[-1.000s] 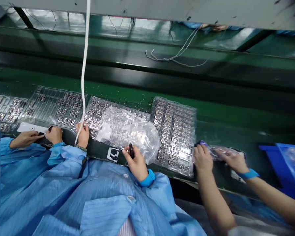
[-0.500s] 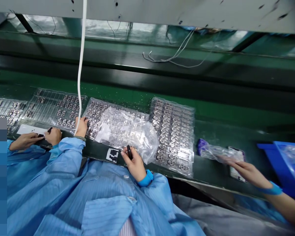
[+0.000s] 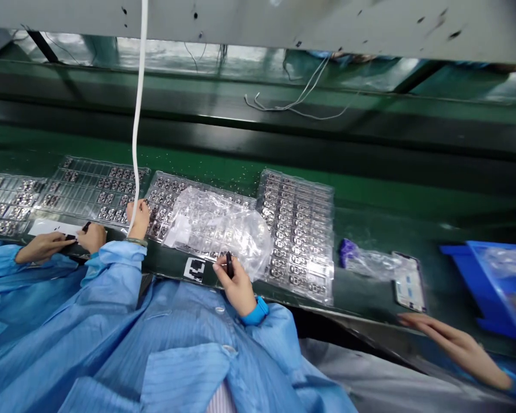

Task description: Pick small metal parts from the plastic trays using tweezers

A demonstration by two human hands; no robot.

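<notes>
While the right hand [image 3: 237, 287] was closed round a slim black tool [image 3: 229, 265], probably held pen-like for control, the left hand [image 3: 138, 218] was apart from it, at the left edge of a clear tray [image 3: 159, 178]; I cannot tell whether its fingers pinched anything. Across the tray lay a crinkled plastic bag [image 3: 241, 235], perhaps for easy reach. Metal parts [image 3: 158, 213] sat in rows, presumably to stay separate. Farther off, loose cables [image 3: 279, 108] trailed.

Co-worker's hand [image 3: 460, 350] withdrawn from plastic bag [image 3: 372, 262] to bench edge [image 3: 365, 323].
</notes>
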